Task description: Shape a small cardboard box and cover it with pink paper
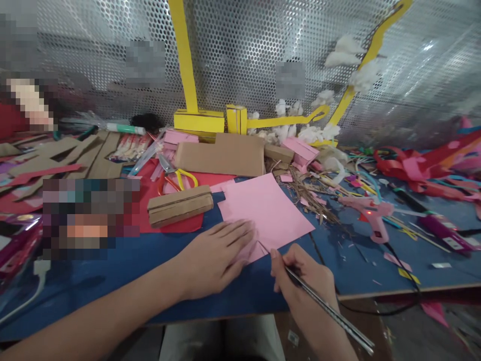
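Observation:
A pink paper sheet (268,208) lies at an angle on the blue table, close to its front edge. My left hand (221,255) rests flat on the paper's lower left part, fingers stretched out. A smaller pink piece seems to lie beneath those fingers, mostly hidden. In a writing grip, my right hand (306,281) holds a slender dark-and-silver striped pencil (330,311). The pencil's tip meets the sheet near its lower edge, just right of my left fingers. Behind my left hand sits a folded cardboard block (180,205).
Scissors (176,175) with red and yellow handles lie on red paper (139,210). Cardboard (233,155) and yellow pieces (199,121) stand behind the sheet. On the right are twigs (310,193), a pink glue gun (372,215) and its cord. A perforated metal panel (248,55) backs the table.

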The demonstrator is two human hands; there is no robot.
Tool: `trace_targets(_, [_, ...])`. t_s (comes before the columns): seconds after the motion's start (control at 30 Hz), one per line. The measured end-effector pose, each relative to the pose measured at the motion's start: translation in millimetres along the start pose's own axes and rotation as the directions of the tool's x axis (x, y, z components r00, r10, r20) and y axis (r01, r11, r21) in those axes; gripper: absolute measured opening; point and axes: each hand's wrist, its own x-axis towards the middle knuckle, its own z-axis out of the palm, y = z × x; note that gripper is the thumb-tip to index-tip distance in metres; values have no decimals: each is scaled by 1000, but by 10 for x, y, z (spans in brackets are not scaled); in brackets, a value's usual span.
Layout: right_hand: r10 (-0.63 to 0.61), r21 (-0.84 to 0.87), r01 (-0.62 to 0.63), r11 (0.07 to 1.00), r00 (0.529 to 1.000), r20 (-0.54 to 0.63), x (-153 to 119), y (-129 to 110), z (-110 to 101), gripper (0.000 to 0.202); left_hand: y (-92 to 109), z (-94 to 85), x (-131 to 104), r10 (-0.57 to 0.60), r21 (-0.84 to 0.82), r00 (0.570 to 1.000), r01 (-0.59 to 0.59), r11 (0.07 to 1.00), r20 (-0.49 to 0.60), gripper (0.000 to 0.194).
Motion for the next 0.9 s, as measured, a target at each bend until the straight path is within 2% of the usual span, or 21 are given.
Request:
trace_targets(0.3, [43,27,-43,999,999,5,-67,19,-9,42,8,8,10,-6,19,1000,7,1000,-7,57])
trace_targets(0.4, [28,9,-28,1000,999,-16,-61,-9,-109,41,23,-34,-2,-18,11,999,19,1000,-31,60])
trace_targets(0.47, [-36,-5,36,999,997,-67,5,-44,-220,36,50,-106,-49,-38,7,999,38,999,-35,64])
trace_targets(0.53, [-133,-13,132,991,988,-74,155,-83,-332,30,93,-200,-131,-63,16,998,63,998,-15,64])
trace_targets(0.63, [-274,12,274,962,960,54,543,-130,-407,30,176,-311,-280,-94,84,996,93,992,6,42])
trace_targets(0.7, [-355,54,351,935,926,128,844,-147,-353,34,232,-321,-353,-55,169,998,50,984,22,25])
trace_targets(0.77, [-412,146,390,909,892,187,1099,-149,-221,41,281,-278,-379,18,290,999,-29,957,40,24])
trace_targets(0.83, [-414,304,346,887,889,196,1266,-134,-49,48,325,-213,-362,31,410,998,-51,911,54,25])
trace_targets(0.9, [-328,471,190,862,917,229,1343,-104,112,53,366,-161,-319,25,499,999,-40,866,36,23])
